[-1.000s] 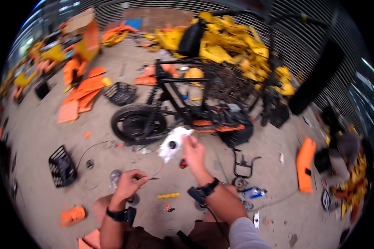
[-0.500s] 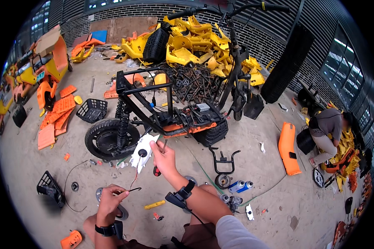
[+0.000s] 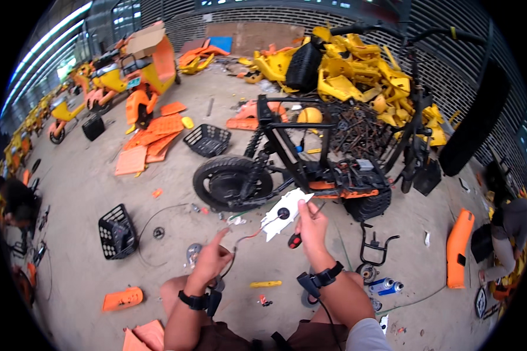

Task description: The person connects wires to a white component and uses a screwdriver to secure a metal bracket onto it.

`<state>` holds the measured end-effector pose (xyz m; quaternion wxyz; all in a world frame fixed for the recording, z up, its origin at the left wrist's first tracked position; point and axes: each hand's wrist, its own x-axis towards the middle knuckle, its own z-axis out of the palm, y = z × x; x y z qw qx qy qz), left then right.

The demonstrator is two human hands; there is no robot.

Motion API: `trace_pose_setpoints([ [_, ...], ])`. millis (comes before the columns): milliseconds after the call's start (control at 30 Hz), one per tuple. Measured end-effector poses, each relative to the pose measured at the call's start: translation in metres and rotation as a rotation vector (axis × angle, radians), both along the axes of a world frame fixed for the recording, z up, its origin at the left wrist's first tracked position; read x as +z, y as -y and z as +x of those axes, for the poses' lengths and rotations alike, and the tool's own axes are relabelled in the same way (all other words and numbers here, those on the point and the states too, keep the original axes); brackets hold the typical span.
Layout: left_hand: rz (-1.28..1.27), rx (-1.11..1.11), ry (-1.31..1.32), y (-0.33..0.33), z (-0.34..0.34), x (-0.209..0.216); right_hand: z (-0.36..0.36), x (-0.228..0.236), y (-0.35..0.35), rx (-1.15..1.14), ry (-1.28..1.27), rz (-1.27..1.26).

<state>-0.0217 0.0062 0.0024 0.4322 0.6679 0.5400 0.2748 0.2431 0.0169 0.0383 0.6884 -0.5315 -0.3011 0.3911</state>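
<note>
- Black basket (image 3: 117, 232) sits on the floor toward eight o'clock, with an orange panel (image 3: 123, 299) between seven and eight.
- Flat orange sheets (image 3: 151, 142) lie heaped at half past nine.
- Our left hand (image 3: 212, 260) is at seven o'clock, index finger stretched out, the others partly curled; a dark cable (image 3: 235, 255) passes along it, and we cannot tell whether they grip it.
- A black wheel (image 3: 233, 185) is at nine, close to the centre.
- A yellow bar (image 3: 266, 284) lies at six.
- We have the white plate (image 3: 287, 203) at five, just off centre, its round black knob facing us and the cable running from it toward our left hand.
- Our right hand (image 3: 311, 228) is at half past four, its fingers closed, pinching the plate's edge and also grasping a red-and-black screwdriver (image 3: 295, 240).
- Yellow panels (image 3: 363, 64) are piled between one and two.
- Blue cans (image 3: 386, 285) sit together between four and five.
- A long orange panel (image 3: 459, 251) lies just before four.
</note>
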Motion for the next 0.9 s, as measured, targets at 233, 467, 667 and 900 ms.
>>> trace_pose_setpoints([
  [233, 0.01, 0.095, 0.251, 0.001, 0.02, 0.007, -0.014, -0.001, 0.01, 0.168, 0.146, 0.034],
  [467, -0.058, -0.08, 0.703, 0.0, 0.037, 0.011, -0.032, -0.012, 0.015, 0.345, 0.113, -0.051],
  [667, -0.235, -0.166, 0.639, 0.001, 0.035, 0.012, -0.043, -0.011, 0.017, 0.421, 0.126, -0.129],
  [900, -0.319, -0.192, 0.71, -0.002, 0.03, 0.009, -0.051, -0.016, 0.015, 0.49, 0.125, -0.125],
])
